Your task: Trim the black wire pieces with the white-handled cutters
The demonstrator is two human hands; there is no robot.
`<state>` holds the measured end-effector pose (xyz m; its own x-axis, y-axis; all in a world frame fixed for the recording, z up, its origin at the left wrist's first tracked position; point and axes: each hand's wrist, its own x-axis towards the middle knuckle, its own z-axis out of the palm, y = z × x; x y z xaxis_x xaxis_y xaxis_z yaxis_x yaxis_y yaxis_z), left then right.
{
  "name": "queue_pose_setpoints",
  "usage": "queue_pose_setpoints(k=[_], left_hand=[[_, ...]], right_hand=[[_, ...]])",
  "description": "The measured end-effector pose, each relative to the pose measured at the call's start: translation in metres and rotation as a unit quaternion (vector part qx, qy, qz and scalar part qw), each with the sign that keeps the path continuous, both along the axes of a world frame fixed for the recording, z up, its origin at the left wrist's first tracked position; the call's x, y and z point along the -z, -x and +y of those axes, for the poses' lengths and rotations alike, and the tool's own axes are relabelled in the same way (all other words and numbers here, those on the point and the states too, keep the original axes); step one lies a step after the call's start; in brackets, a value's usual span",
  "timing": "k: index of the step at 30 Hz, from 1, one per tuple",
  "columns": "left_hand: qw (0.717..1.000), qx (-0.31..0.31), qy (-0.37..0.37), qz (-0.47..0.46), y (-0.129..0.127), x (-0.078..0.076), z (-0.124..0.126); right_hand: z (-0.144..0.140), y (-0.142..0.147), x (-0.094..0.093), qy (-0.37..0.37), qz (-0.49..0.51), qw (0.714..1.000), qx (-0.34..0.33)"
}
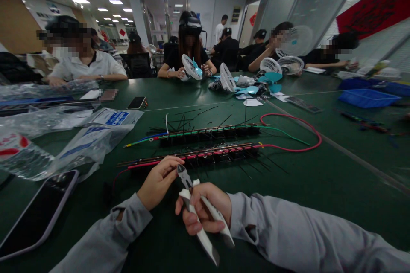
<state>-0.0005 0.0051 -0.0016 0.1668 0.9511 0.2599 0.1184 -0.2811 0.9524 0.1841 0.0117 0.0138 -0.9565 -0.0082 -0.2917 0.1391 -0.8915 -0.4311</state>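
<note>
The right hand (205, 209) is wrapped round the white handles of small steel-nosed side cutters (195, 204), held upright just above the dark green table (320, 179); the left hand (159, 183) pinches fingertips together beside the cutter's tip; just beyond lies a long black wire-laced strip (195, 155) with red cable.

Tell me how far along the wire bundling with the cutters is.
Done: both wire bundles, far and near, already carry black ties, many with uncut tails. In hand: the right hand holds white-handled cutters; the left hand pinches at their tip. Left: tails sticking out along both bundles.
</note>
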Motion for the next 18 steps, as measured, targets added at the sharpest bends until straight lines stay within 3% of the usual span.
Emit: queue_pose_setpoints(k=[18], left_hand=[[0.999,-0.021,0.026,-0.023,-0.001,-0.0024,-0.0007]], right_hand=[[-0.001,0.004,0.0088,-0.023,0.034,0.999,0.008]])
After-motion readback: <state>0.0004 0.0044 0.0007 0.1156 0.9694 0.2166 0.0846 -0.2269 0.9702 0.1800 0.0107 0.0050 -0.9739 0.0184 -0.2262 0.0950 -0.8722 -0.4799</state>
